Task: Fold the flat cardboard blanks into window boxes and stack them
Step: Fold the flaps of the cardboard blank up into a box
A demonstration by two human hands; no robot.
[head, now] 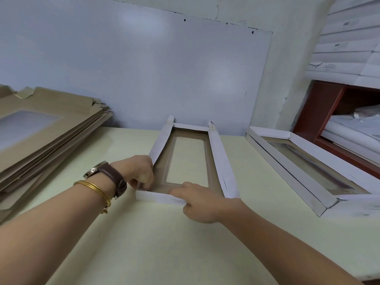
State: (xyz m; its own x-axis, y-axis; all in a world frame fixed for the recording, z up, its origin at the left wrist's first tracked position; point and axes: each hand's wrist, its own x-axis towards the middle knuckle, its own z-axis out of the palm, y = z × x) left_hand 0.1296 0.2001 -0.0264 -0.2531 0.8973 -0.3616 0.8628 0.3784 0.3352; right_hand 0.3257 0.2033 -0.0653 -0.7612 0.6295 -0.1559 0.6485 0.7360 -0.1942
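With the left hand (141, 173) pinching the corner flap (140, 186) and the right hand (198, 205) gripping the near wall (153, 197), a slip may unfold the box (220, 161).

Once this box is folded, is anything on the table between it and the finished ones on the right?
Nothing visible: only bare table lies between the half-folded box and the finished boxes to its right.
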